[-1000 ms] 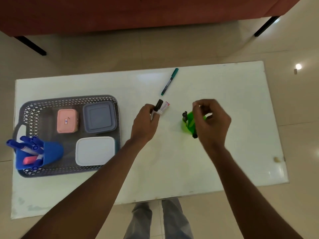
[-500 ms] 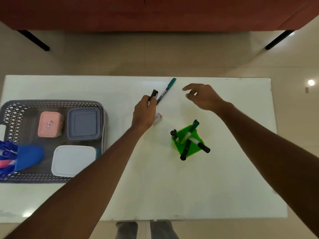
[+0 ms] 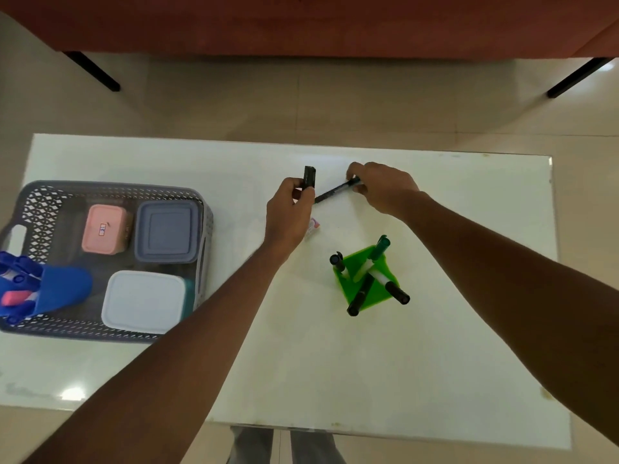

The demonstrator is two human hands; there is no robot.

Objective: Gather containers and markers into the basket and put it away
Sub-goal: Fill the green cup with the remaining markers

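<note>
Fingers [image 3: 355, 171] of the right hand [image 3: 385, 192] now pinch the last loose pen [image 3: 335, 190]; left hand [image 3: 289, 212] grips a marker [image 3: 309, 177]; green holder [image 3: 346, 283] remains.

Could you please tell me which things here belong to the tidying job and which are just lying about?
Belong to the job: basket, pink box, grey box, white box, blue marker holder, green marker holder, marker gripped by left hand, thin pen pinched by right hand.

Just there: table, red bench behind it.
</note>
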